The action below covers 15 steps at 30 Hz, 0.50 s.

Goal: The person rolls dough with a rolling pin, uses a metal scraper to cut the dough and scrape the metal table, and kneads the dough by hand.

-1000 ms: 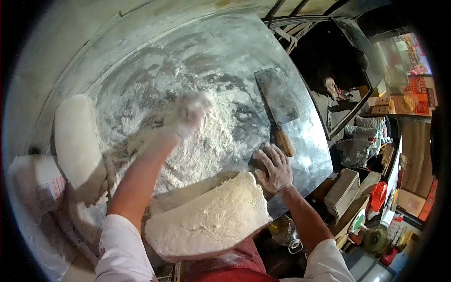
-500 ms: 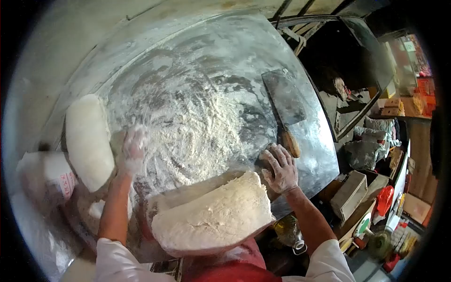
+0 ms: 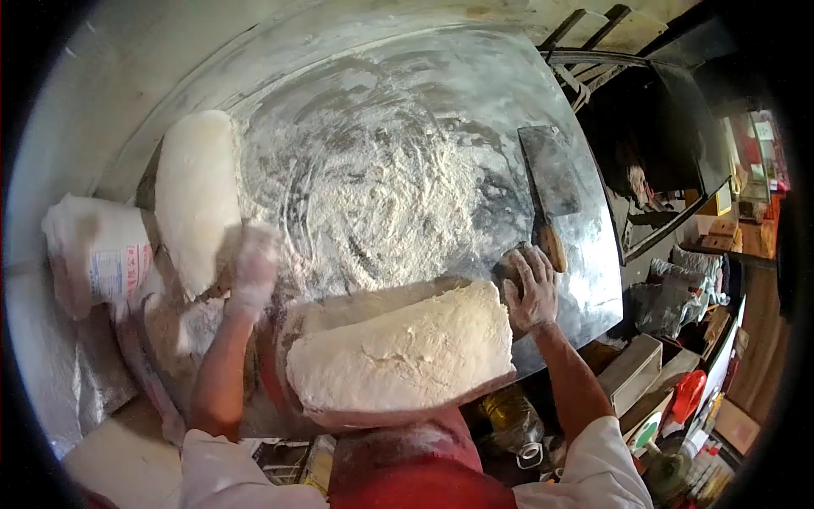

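Dough (image 3: pixel 403 352) near floured hands (image 3: pixel 532 293)

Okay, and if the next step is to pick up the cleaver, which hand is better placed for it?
Probably the right hand: it is just beside the wooden handle. The left hand is across the flour, near the other dough.

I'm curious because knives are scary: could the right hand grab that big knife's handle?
Probably yes. The right hand is right beside the wooden handle, and nothing seems to block the way.
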Motion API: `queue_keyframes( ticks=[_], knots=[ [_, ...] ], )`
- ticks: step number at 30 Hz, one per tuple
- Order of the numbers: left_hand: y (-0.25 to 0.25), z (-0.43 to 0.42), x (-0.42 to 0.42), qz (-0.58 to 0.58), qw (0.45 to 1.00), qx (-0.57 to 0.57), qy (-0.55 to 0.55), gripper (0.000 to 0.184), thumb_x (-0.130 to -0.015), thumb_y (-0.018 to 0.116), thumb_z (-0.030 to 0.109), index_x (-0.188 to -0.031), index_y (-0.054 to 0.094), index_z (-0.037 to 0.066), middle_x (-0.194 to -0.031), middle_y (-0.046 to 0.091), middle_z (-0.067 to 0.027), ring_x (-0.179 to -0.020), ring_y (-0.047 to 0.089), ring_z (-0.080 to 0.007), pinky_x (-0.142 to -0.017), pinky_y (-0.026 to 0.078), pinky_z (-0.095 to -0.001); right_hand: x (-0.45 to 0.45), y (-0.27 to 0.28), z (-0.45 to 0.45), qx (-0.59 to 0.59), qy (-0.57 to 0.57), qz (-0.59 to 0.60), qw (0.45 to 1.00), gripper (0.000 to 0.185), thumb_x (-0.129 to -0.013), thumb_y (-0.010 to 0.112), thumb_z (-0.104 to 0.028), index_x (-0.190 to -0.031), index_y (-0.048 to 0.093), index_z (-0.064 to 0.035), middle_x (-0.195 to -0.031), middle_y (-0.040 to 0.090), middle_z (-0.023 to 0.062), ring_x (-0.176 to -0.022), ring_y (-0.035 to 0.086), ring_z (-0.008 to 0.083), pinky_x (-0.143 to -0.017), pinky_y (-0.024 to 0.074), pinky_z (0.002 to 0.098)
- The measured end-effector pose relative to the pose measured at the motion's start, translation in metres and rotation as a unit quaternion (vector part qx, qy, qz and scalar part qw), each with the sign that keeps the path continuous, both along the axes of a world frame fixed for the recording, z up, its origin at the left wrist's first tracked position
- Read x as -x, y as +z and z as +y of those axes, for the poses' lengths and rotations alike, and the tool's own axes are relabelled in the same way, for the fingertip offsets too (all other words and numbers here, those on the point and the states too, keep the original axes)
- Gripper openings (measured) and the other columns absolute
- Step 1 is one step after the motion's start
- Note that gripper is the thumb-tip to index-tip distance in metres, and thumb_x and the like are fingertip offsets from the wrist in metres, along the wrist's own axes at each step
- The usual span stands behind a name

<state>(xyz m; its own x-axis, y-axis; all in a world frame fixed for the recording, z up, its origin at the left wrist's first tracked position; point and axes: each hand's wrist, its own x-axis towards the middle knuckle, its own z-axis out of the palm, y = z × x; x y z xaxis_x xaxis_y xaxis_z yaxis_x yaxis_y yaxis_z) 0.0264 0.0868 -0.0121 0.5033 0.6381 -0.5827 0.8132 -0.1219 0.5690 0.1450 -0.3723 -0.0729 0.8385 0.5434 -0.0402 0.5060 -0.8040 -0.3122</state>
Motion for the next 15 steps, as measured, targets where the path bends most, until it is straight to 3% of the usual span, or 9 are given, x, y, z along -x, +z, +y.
queue_keyframes(
  ticks=[1, 2, 4, 5, 8, 9, 11, 14, 15],
  knots=[
    [0.016, 0.004, 0.001, -0.027, 0.968, -0.206, -0.141, 0.036, -0.100, 0.045, 0.022, -0.135, 0.050, 0.013, -0.137, 0.050, -0.0140, -0.128, 0.047, -0.0280, -0.108, 0.041, -0.0451, 0.000, 0.001, 0.000, -0.005, 0.003, -0.002, 1.000, 0.055, -0.087, 0.061, -0.024, -0.139, 0.048, -0.0128, -0.146, 0.042, 0.0135, -0.135, 0.037, 0.0371, -0.112, 0.0297, 0.0483],
    [0.006, 0.021, 0.008, -0.079, 0.856, -0.464, -0.214, 0.044, -0.099, 0.049, 0.015, -0.143, 0.046, 0.020, -0.140, 0.048, -0.0159, -0.125, 0.050, -0.0268, -0.107, 0.040, -0.0361, 0.001, 0.000, 0.000, -0.001, 0.004, 0.001, 1.000, 0.055, -0.087, 0.061, -0.024, -0.139, 0.048, -0.0128, -0.146, 0.042, 0.0135, -0.135, 0.037, 0.0371, -0.112, 0.0297, 0.0483],
    [0.008, 0.021, 0.045, -0.226, 0.948, -0.183, -0.127, 0.047, -0.100, 0.047, 0.012, -0.146, 0.040, 0.010, -0.149, 0.039, -0.0145, -0.134, 0.042, -0.0244, -0.113, 0.031, -0.0342, 0.002, -0.002, -0.002, 0.008, 0.004, -0.023, 1.000, 0.054, -0.088, 0.059, -0.026, -0.139, 0.047, -0.0131, -0.146, 0.041, 0.0134, -0.135, 0.037, 0.0368, -0.112, 0.0293, 0.0484],
    [0.007, 0.012, 0.062, -0.222, 0.950, -0.181, -0.127, 0.047, -0.100, 0.047, 0.012, -0.146, 0.040, 0.010, -0.149, 0.039, -0.0145, -0.134, 0.042, -0.0244, -0.113, 0.031, -0.0342, 0.003, -0.003, -0.001, 0.011, -0.004, -0.021, 1.000, 0.053, -0.089, 0.058, -0.027, -0.139, 0.048, -0.0133, -0.145, 0.042, 0.0138, -0.135, 0.037, 0.0368, -0.112, 0.0291, 0.0484],
    [-0.009, -0.034, 0.126, -0.325, 0.945, 0.033, 0.000, 0.047, -0.103, 0.043, 0.017, -0.142, 0.037, -0.007, -0.145, 0.044, -0.0180, -0.134, 0.040, -0.0226, -0.113, 0.028, -0.0353, 0.005, -0.004, -0.001, 0.011, -0.029, -0.020, 0.999, 0.051, -0.090, 0.058, -0.028, -0.139, 0.049, -0.0132, -0.145, 0.043, 0.0140, -0.134, 0.037, 0.0366, -0.111, 0.0297, 0.0476],
    [-0.009, -0.045, 0.145, -0.326, 0.945, 0.034, 0.002, 0.047, -0.103, 0.043, 0.017, -0.142, 0.037, -0.007, -0.145, 0.044, -0.0180, -0.134, 0.040, -0.0226, -0.113, 0.028, -0.0353, 0.006, -0.004, -0.002, 0.013, -0.027, -0.021, 0.999, 0.051, -0.090, 0.058, -0.028, -0.139, 0.049, -0.0132, -0.145, 0.043, 0.0140, -0.134, 0.037, 0.0366, -0.111, 0.0297, 0.0476],
    [-0.007, -0.068, 0.184, -0.142, 0.986, -0.039, 0.079, 0.049, -0.104, 0.039, 0.029, -0.139, 0.041, -0.005, -0.134, 0.052, -0.0163, -0.126, 0.047, -0.0253, -0.109, 0.034, -0.0378, 0.006, -0.003, -0.001, 0.011, -0.027, -0.036, 0.999, 0.051, -0.091, 0.058, -0.028, -0.139, 0.049, -0.0138, -0.145, 0.043, 0.0144, -0.134, 0.038, 0.0361, -0.111, 0.0300, 0.0469],
    [0.001, -0.124, 0.247, -0.252, 0.952, -0.172, 0.010, 0.045, -0.102, 0.041, 0.034, -0.129, 0.050, 0.000, -0.119, 0.058, -0.0116, -0.116, 0.052, -0.0240, -0.103, 0.039, -0.0390, 0.004, -0.002, 0.000, -0.008, -0.017, -0.029, 0.999, 0.051, -0.091, 0.059, -0.029, -0.139, 0.049, -0.0150, -0.146, 0.043, 0.0148, -0.134, 0.038, 0.0357, -0.111, 0.0300, 0.0470],
    [-0.003, -0.139, 0.265, -0.230, 0.946, 0.000, 0.228, 0.041, -0.102, 0.042, 0.035, -0.124, 0.052, 0.003, -0.115, 0.059, -0.0100, -0.113, 0.054, -0.0230, -0.099, 0.041, -0.0388, 0.005, -0.003, -0.001, -0.006, -0.017, -0.029, 0.999, 0.051, -0.091, 0.059, -0.029, -0.139, 0.049, -0.0158, -0.146, 0.042, 0.0147, -0.134, 0.038, 0.0351, -0.110, 0.0295, 0.0478]
  ],
)
